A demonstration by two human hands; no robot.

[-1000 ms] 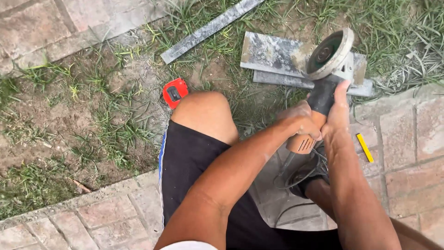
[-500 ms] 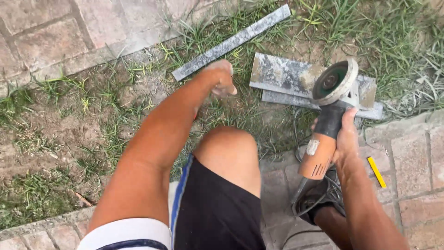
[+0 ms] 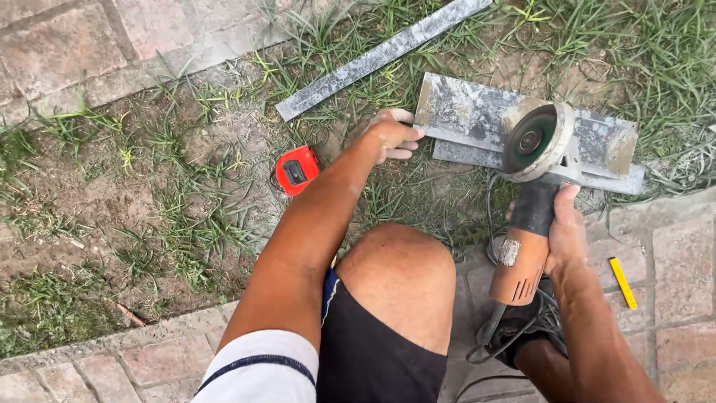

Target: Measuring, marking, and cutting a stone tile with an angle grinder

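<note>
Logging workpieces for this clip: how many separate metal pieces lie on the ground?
3, as far as visible: a long metal strip on the grass at top, a wide metal plate by the left hand, and a narrower bar partly beneath it.

The left hand (image 3: 391, 136), which 1 second earlier gripped the orange angle grinder (image 3: 526, 216) together with the right hand (image 3: 564, 231), had let go and reached forward over the grass, and it now rested at the near end of the flat metal plate (image 3: 477, 116). The right hand alone kept the grinder, held slightly back from the plate. The red tape measure (image 3: 297, 170), hidden by the arm half a second before, showed again beside the forearm.
</note>
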